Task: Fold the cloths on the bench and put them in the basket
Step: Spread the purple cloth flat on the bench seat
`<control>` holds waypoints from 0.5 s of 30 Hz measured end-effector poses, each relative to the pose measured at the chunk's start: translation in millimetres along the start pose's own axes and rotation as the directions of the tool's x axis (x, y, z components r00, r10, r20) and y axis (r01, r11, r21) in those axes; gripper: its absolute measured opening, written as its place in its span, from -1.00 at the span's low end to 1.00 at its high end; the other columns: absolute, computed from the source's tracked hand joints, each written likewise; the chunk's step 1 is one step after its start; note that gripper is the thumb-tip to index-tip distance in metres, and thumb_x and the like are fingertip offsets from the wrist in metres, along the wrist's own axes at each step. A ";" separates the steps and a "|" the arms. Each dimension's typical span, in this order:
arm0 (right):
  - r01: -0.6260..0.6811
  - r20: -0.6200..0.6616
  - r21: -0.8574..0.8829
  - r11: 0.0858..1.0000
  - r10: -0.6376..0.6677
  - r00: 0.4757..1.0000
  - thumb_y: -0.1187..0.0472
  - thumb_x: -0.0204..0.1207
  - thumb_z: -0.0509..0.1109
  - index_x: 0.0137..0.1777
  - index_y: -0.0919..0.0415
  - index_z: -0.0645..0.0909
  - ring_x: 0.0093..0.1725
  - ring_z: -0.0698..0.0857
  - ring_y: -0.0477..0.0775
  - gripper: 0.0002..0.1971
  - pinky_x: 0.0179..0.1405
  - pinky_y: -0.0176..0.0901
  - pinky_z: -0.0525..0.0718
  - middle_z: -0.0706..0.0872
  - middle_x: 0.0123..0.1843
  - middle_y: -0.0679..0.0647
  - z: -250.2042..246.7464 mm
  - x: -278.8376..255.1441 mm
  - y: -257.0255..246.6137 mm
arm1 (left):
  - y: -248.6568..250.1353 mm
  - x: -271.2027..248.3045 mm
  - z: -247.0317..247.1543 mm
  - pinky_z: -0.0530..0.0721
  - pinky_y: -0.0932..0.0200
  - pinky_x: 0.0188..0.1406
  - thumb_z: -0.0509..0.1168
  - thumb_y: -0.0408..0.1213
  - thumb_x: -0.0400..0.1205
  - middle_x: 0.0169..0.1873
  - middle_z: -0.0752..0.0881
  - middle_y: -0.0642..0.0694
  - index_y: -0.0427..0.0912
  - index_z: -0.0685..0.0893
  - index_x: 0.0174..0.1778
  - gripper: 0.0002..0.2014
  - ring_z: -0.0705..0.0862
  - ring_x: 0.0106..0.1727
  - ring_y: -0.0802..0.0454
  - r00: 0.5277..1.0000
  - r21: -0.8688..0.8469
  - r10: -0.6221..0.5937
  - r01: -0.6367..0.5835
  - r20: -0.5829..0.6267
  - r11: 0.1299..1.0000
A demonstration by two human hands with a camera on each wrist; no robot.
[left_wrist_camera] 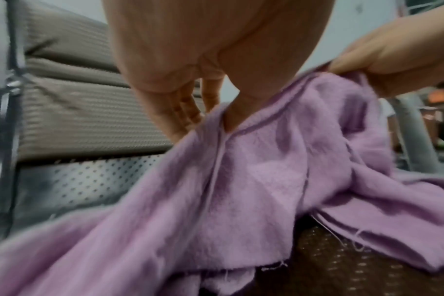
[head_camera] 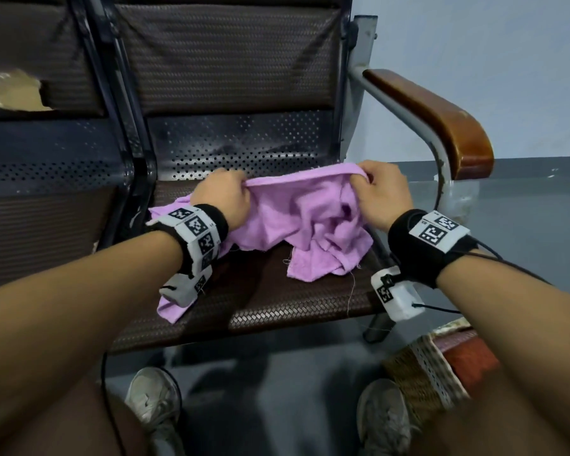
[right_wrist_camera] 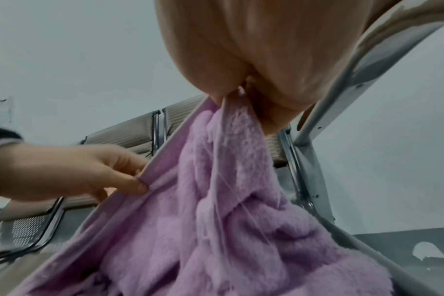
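Note:
A pink fleecy cloth (head_camera: 297,218) lies crumpled on the brown woven bench seat (head_camera: 277,307), its far edge lifted between both hands. My left hand (head_camera: 224,195) pinches that hem on the left side, and my right hand (head_camera: 379,189) pinches it on the right. The left wrist view shows the thumb and fingers (left_wrist_camera: 180,114) closed over the cloth (left_wrist_camera: 241,190) at its seam. In the right wrist view the cloth (right_wrist_camera: 216,220) hangs from my pinched fingers, with the left hand (right_wrist_camera: 94,176) holding the hem further along. A wicker basket (head_camera: 441,373) stands on the floor at lower right.
The bench has a perforated metal back panel (head_camera: 244,139) and a wooden armrest (head_camera: 441,116) on a grey frame at the right. Another seat (head_camera: 40,225) adjoins on the left. My two shoes (head_camera: 155,399) stand on the grey floor in front.

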State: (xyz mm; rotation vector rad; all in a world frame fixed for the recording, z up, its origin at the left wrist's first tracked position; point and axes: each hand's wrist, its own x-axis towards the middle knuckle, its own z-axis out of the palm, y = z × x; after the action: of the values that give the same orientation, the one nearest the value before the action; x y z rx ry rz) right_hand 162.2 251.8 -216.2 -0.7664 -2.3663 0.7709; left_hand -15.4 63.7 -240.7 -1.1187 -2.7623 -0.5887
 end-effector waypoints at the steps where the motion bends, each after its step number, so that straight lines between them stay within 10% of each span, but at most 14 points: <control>1: -0.012 -0.013 0.008 1.000 0.012 1.000 0.23 0.66 0.29 -0.20 0.09 0.64 -0.37 0.52 -0.18 -0.80 -0.45 -0.48 0.36 0.64 -0.36 -0.06 -2.1 0.9 2.0 | -2.2 0.6 -1.5 0.52 -0.03 -0.11 0.13 -0.21 0.70 0.01 0.67 -0.32 -0.20 0.70 0.02 -0.75 0.66 0.01 -0.35 0.999 -0.001 -0.028 0.028 -0.028 1.000; 5: 0.034 0.041 0.040 0.999 -0.036 0.999 0.18 0.68 0.32 -0.12 0.06 0.71 -0.31 0.56 -0.11 -0.82 -0.33 -0.30 0.47 0.67 -0.31 -0.08 -6.0 -4.1 -1.4 | 9.8 6.2 -8.2 0.53 -0.11 -0.02 0.04 -0.17 0.77 0.03 0.68 -0.39 -0.27 0.69 0.00 -0.65 0.63 0.09 -0.39 0.988 -0.035 -0.024 0.019 -0.149 0.999; 7: 0.093 0.117 0.130 0.987 -0.109 0.987 0.24 0.70 0.30 0.13 0.10 0.72 -0.22 0.64 -0.14 -0.84 -0.17 -0.20 0.62 0.73 -0.21 -0.19 -4.9 -10.7 -7.8 | 24.5 9.0 -8.7 0.51 -0.07 -0.12 0.05 -0.22 0.77 -0.21 0.71 -0.29 -0.25 0.60 -0.23 -0.66 0.64 -0.11 -0.25 0.995 -0.318 -0.073 0.046 -0.074 0.947; 10: 0.176 0.227 0.276 0.945 -0.242 0.943 0.36 0.69 0.22 0.41 0.00 0.41 -0.52 0.50 -0.16 -0.63 -0.45 -0.32 0.49 0.60 -0.45 -0.31 -2.0 -22.0 -18.1 | 49.3 10.5 -8.3 0.62 -0.06 -0.08 0.07 -0.31 0.71 -0.29 0.69 -0.19 -0.22 0.66 -0.31 -0.66 0.62 -0.18 -0.10 0.985 -0.708 -0.146 0.170 0.095 0.686; 15: 0.303 0.535 0.025 0.953 -0.269 0.801 0.44 0.60 0.11 -0.09 -0.05 0.62 -0.37 0.69 -0.10 -0.63 -0.32 -0.15 0.66 0.72 -0.28 -0.22 3.0 -30.4 -26.9 | 74.6 10.7 -23.1 0.65 -0.17 0.07 0.17 -0.41 0.70 -0.09 0.70 -0.31 -0.26 0.65 -0.07 -0.86 0.66 0.04 -0.24 0.902 -0.874 -0.333 0.379 0.275 0.305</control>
State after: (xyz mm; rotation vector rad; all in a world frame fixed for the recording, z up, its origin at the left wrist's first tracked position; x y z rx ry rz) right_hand 172.3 212.8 -210.1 -0.2015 -2.9236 0.8632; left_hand 27.0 110.5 -193.5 -0.4753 -2.6102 -2.4138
